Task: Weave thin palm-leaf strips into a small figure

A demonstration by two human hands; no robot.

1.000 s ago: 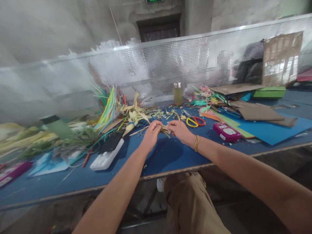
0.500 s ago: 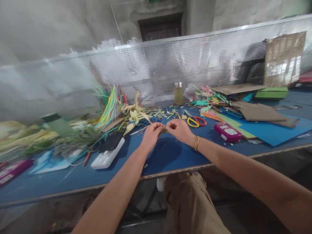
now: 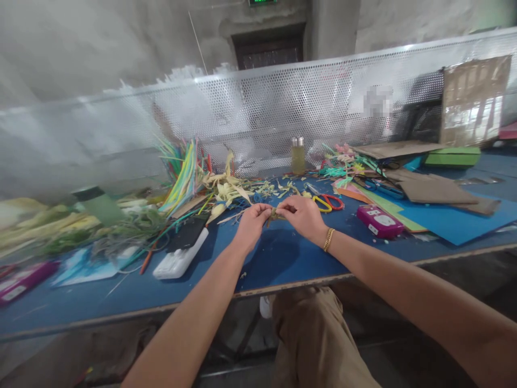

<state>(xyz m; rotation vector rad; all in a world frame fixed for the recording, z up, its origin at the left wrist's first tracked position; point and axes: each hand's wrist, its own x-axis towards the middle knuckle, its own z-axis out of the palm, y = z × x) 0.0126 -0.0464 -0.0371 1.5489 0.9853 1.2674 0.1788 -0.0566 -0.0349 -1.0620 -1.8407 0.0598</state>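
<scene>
Just above the blue table (image 3: 274, 258), my left hand (image 3: 253, 223) and my right hand (image 3: 302, 215) meet fingertip to fingertip. Both pinch a small, dull green-brown strip, perhaps a dry husk (image 3: 274, 215); its exact kind is too small to tell. The fingers cover most of it, and a short end hangs below. Beyond my right hand lie scissors (image 3: 333, 202) with red and yellow handles. Pale husk scraps (image 3: 228, 188) are heaped beyond my left hand.
A black phone (image 3: 188, 231) rests on a white power strip (image 3: 181, 264) at the left. To the right are a purple box (image 3: 379, 221), blue paper (image 3: 448, 223) and cardboard (image 3: 432, 186). A bottle (image 3: 298, 155) stands by the perforated metal screen (image 3: 258, 102).
My fingers have shifted slightly on the strip, and its hanging end now shows below them. My right wrist has turned a little. The whole view has moved slightly.
</scene>
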